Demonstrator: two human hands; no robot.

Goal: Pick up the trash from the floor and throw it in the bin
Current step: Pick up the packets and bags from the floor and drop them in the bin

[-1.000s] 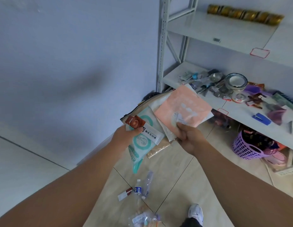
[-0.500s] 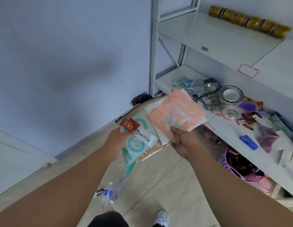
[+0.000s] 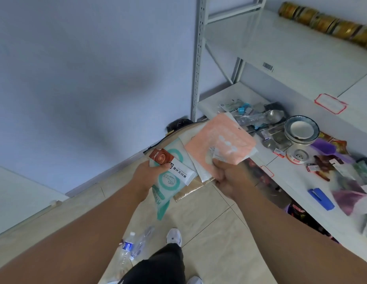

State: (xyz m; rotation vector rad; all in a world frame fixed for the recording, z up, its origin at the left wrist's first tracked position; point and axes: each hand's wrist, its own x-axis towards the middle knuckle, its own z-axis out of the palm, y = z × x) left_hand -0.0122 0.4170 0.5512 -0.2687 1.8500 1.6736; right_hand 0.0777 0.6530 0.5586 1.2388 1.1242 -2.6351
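Note:
My left hand (image 3: 149,173) grips a fan of flat wrappers: a teal-and-white pouch (image 3: 168,181), a small red-brown sachet (image 3: 161,157) and a white sachet with black print (image 3: 181,173). My right hand (image 3: 227,177) holds a pink packet (image 3: 219,144) together with white and tan wrappers (image 3: 190,191) beneath it. Both bundles overlap at chest height above the tiled floor. Two crushed clear plastic bottles (image 3: 135,244) lie on the floor below, near my left forearm. No bin is in view.
A white metal shelf rack (image 3: 199,58) stands to the right, its lower shelf (image 3: 285,173) cluttered with bowls (image 3: 301,130), a tin, a blue stapler (image 3: 321,198) and packets. Gold tins (image 3: 326,23) line the upper shelf. The wall is at left, and my shoe (image 3: 174,236) is on the tiles.
The view has shifted left and closer to the shelf; my leg and shoe have stepped forward. Both hands keep the same hold on the wrappers.

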